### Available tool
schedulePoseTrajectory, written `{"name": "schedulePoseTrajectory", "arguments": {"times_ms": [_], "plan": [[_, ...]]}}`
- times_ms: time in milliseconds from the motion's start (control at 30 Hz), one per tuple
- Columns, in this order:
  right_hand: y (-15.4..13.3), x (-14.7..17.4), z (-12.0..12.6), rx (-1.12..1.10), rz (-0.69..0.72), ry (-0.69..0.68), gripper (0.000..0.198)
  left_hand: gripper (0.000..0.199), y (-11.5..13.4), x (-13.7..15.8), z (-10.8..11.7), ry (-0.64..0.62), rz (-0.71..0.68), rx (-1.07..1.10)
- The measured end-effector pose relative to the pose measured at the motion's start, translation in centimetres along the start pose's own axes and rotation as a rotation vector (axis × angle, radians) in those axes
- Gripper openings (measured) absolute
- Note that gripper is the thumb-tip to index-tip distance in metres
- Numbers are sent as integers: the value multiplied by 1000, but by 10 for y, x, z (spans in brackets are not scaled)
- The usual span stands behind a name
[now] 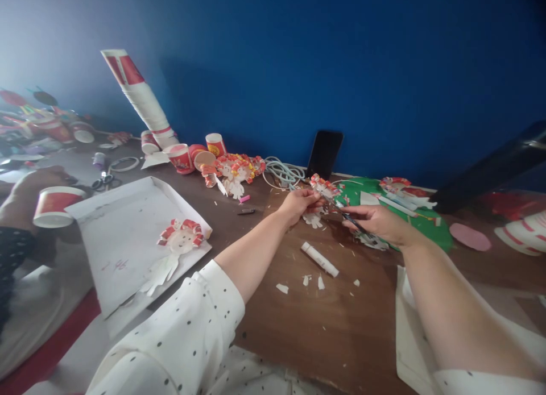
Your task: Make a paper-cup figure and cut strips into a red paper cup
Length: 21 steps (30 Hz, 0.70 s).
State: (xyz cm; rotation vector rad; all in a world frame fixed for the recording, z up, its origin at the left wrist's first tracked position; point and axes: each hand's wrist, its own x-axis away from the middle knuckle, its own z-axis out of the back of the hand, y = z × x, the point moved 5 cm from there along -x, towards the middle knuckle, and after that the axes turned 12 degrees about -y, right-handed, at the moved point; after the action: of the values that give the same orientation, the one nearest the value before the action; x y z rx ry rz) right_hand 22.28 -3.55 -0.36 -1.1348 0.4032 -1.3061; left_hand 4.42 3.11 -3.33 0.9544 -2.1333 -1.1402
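- left hand [301, 206]: fingers closed, pinching a paper doll [324, 186] with red-and-white curly hair; doll sits right at the fingertips, between the two hands, partly covered
- right hand [379, 221]: fingers wrapped on scissors [351, 220]; blades point from this hand toward the doll and left fingertips; blade gap too small to tell
- below both hands, on brown table [273, 327]: white glue stick [319, 259] lying at a slant; paper scraps [321, 282] scattered nearer the person
- just beyond the hands: black phone [325, 154] leaning on blue wall [256, 54]; pale cable [284, 173] coiled left of it
- beyond and right of right hand: green sheet [430, 227] with paper bits on it; pink oval [470, 237] farther right
- left of left hand: pink cap [244, 199]; pile of curly-haired dolls [236, 170] beyond it; red-and-white cup [215, 145] behind pile; tilted cup stack [145, 105] farther left
- well left of left hand: white box lid [115, 224], another doll [183, 236] lying in it; co-worker's arm [17, 199] past the lid, blurred; cup [58, 206] beside that arm
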Motion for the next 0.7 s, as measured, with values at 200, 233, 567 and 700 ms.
{"name": "schedulePoseTrajectory", "arguments": {"times_ms": [200,233,567,700], "plan": [[0,1,0,-94,-9,11,55,10,-1,0,-2,-24,22,-41],[0,1,0,-116,-5,9,51,10,-1,1,-3,-25,24,-42],[-6,1,-7,-272,5,27,41,11,-3,0,-1,-16,25,-28],[-10,2,-10,-258,3,31,39,13,-4,0,0,-6,23,-20]]}}
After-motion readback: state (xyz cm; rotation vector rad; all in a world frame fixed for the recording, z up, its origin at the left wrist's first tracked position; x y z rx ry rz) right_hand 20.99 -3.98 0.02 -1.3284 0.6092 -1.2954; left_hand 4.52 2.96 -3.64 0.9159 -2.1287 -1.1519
